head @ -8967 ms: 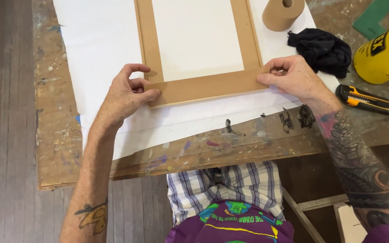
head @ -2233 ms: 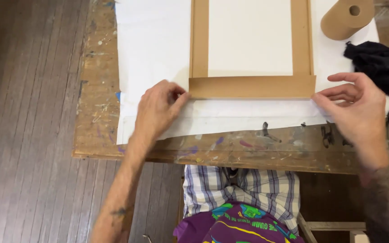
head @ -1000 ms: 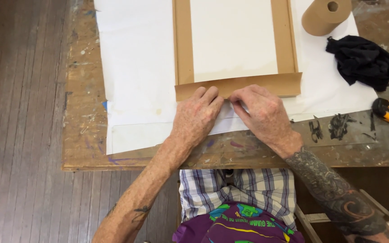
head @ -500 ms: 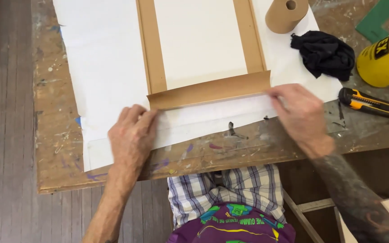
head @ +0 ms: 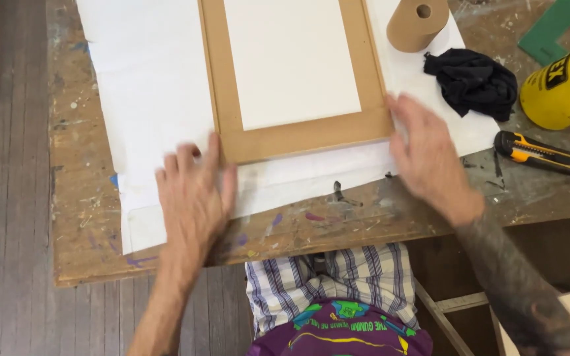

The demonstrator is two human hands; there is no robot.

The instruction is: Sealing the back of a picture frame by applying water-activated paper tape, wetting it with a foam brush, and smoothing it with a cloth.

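A white rectangular sheet bordered with brown paper tape (head: 298,140) lies flat on a large sheet of white paper (head: 146,92) spread over a paint-marked wooden table (head: 74,224). The taped sheet's long axis runs away from the person, toward the top of the view, turned a little so that its near edge slopes slightly up to the right; its far end is cut off by the top of the view. The near strip of tape lies across, from left to right, just in front of both hands. The left hand (head: 192,198) is open, palm down, fingers spread and flat on the white paper, its fingertips just at the near left corner of the tape border. The right hand (head: 427,155) is also open and flat, fingers together and pointing away, its fingertips at the near right corner of the border; it grips nothing. Beyond the right hand stands a roll of brown tape (head: 418,23), and beside that lies a crumpled black cloth (head: 473,80). Farther right are a yellow container (head: 565,86) and a yellow and black utility knife (head: 542,153), lying well apart from the hands.
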